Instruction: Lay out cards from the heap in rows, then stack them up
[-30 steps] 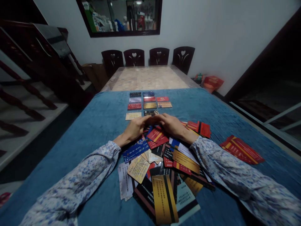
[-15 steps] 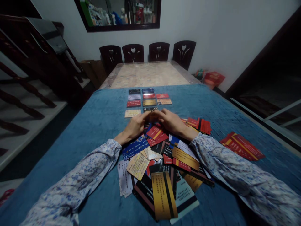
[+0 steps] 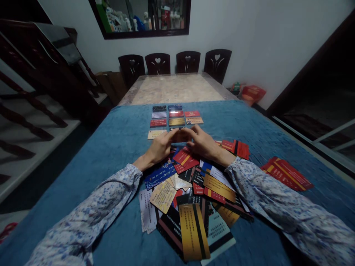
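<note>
We see the left hand [image 3: 158,146] and right hand [image 3: 204,143] curled toward each other over the far edge of the card pile [image 3: 194,232], any pinch unclear, hiding more of the black card [image 3: 173,129] than a second ago.

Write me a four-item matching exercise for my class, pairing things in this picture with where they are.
1. Neat rows of cards
2. Loose pile of cards
3. Chairs
4. Blue cloth

A. Past the far end of the table
B. Between the patterned sleeves
C. Beneath all the cards
D. Mostly beyond the hands

Pairs: 1-D, 2-B, 3-A, 4-C
</note>
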`<state>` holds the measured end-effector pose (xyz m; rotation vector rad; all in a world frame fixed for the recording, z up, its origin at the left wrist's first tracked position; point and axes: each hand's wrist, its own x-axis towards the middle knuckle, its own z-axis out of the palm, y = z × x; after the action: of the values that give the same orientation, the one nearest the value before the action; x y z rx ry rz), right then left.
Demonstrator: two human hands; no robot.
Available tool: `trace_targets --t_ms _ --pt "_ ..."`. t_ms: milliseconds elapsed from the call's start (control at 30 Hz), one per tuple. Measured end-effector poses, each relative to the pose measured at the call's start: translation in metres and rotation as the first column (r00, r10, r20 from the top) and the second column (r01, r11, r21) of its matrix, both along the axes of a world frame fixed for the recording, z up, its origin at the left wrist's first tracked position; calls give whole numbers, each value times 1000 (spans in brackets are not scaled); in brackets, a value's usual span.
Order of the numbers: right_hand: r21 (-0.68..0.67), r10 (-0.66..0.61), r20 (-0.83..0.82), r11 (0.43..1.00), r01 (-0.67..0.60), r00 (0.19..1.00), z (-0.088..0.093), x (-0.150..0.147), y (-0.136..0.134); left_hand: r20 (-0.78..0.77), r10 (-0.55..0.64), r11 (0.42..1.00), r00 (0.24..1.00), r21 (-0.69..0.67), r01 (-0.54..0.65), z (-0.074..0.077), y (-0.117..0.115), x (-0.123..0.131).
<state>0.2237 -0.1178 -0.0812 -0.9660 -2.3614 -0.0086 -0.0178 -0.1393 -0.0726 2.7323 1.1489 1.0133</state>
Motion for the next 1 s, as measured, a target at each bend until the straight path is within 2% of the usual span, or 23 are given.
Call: trace_targets --t_ms 233,433,600,767,1000 --pt "98 -15 16 995 14 1000 7 4 -2 -27 -37 999 999 26 38 14 -4 -1" --pt "148 1 52 989 -8 999 25 5 -1 -52 -27 999 998 22 28 29 -2 -6" --pt "204 -5 68 979 -9 998 39 3 8 -74 26 998 997 58 -22 34 10 -8" --pt "244 -35 78 970 15 996 42 -2 23 -70 3 995 998 96 4 40 25 -9" --pt "252 -18 111 968 -10 994 47 -4 45 -137 72 985 988 166 -49 44 49 -13"
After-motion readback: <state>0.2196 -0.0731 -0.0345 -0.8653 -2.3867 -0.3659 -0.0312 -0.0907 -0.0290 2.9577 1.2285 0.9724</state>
